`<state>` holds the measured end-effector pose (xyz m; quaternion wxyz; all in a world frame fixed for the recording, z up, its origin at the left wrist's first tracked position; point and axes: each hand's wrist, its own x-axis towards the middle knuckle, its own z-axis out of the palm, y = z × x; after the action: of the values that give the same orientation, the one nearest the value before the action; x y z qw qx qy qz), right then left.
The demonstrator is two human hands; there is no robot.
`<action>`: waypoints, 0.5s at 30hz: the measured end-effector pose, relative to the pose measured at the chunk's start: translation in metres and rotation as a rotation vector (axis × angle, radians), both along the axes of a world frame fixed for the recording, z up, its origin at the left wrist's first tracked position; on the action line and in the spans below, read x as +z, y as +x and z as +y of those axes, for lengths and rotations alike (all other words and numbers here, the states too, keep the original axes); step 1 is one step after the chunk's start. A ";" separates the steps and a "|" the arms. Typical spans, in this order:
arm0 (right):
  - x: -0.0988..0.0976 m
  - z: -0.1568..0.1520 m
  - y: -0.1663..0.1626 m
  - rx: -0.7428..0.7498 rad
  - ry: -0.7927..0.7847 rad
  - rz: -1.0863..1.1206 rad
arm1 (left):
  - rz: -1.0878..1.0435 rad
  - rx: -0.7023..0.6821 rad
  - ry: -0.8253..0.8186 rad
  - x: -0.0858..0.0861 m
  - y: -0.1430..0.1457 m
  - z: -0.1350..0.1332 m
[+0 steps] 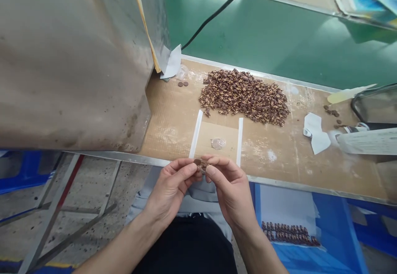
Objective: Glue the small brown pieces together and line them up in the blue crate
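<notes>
My left hand [172,183] pinches a small brown disc [197,162] between thumb and index finger. My right hand [231,183] is closed on a small brown piece with gold-coloured bits [204,167], its fingertips meeting those of the left just in front of the table edge. Fingers partly hide this piece, and I cannot tell whether it touches the disc. Beyond my hands, a clear round patch [218,143] lies on the board between two white strips. Further back is a big heap of similar brown and gold pieces [243,96].
Left stands a large metal housing [74,67]. Two brown discs [182,84] lie near it. At right are a crumpled white paper [315,133], several loose discs [331,112] and a yellowish bottle [347,95]. A blue bin [338,224] below the edge holds rows of brown pieces [288,232].
</notes>
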<state>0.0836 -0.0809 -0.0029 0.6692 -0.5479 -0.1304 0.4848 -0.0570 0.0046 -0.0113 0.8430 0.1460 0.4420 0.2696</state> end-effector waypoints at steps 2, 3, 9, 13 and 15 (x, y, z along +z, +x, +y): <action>0.000 0.002 0.003 0.018 -0.006 0.003 | 0.003 -0.039 0.034 0.000 0.000 -0.001; -0.001 0.002 0.005 0.038 -0.012 -0.001 | 0.006 -0.054 0.050 0.001 -0.001 -0.001; -0.001 -0.001 0.017 0.154 -0.060 -0.015 | -0.025 -0.229 0.098 0.005 -0.008 0.006; 0.010 -0.007 0.026 0.288 -0.057 0.010 | -0.065 -0.419 0.074 0.002 -0.014 0.016; 0.015 -0.011 0.033 0.332 -0.037 -0.034 | -0.084 -0.462 0.073 0.001 -0.015 0.020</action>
<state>0.1163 -0.0915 0.0124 0.5674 -0.5391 -0.2215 0.5817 -0.0723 0.0241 -0.0105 0.8942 0.2620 0.3512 0.0912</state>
